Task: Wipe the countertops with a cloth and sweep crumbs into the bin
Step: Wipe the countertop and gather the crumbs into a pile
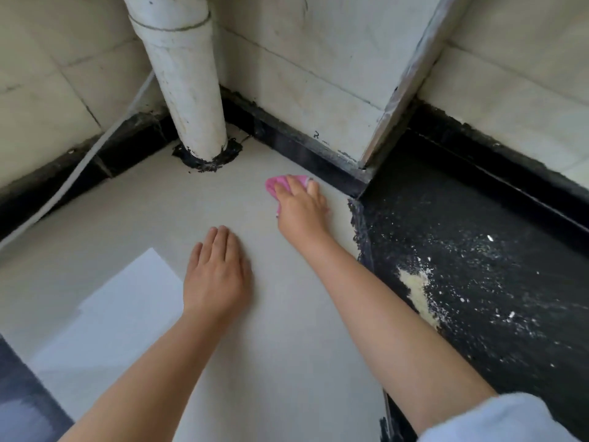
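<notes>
Right hand presses pink cloth flat nr black wall edge; left hand flat, fingers straight, on countertop.

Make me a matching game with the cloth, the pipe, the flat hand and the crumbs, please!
Things:
1. cloth
2. pipe
3. left hand
4. crumbs

Descriptions:
A. white, standing in the corner
B. pale yellow, on the black surface
C. pink, under the right hand
D. lying flat on the light countertop, holding nothing

Pairs: 1-C, 2-A, 3-D, 4-B
</notes>
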Motion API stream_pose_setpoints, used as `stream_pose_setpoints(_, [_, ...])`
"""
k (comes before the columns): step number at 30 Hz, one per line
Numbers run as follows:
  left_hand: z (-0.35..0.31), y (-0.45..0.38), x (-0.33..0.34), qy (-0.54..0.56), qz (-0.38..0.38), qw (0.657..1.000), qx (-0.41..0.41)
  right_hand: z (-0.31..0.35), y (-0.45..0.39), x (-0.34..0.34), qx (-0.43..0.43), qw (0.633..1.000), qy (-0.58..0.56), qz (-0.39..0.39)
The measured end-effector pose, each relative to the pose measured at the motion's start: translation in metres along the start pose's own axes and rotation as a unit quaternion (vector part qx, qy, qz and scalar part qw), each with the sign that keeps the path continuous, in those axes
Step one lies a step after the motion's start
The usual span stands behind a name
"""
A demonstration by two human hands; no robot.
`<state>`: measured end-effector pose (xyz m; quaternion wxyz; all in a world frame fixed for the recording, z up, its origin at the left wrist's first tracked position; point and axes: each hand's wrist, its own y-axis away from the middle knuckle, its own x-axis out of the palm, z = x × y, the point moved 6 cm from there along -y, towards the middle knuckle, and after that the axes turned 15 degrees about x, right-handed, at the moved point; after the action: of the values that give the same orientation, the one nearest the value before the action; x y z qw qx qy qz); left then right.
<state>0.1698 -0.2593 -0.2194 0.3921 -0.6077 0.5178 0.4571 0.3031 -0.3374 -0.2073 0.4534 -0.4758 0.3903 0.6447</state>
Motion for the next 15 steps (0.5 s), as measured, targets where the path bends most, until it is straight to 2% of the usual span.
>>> stream_pose_setpoints(4, [-0.003,-0.001,0.008,0.003,-0.004,1.000,0.003,-0.083,0.021,-0.007,0.085,0.996,0.003,-0.017])
stream_pose_setpoints(9, [-0.008,-0.001,0.004,-0.021,0.007,1.000,0.004,-0.189,0.080,-0.039,0.215,0.973,-0.066,-0.058])
stream_pose_setpoints(11, [-0.009,-0.002,0.002,-0.037,0.022,0.999,-0.002,-0.192,0.088,-0.056,0.208,0.970,-0.077,-0.097])
stream_pose_setpoints(13, [-0.013,-0.002,0.000,-0.062,0.033,0.997,-0.012,-0.164,0.084,-0.064,0.140,0.978,-0.084,-0.128])
stream_pose_setpoints(15, [-0.018,-0.003,-0.003,-0.094,0.052,0.994,-0.019,-0.129,0.076,-0.053,0.070,0.990,-0.079,-0.095])
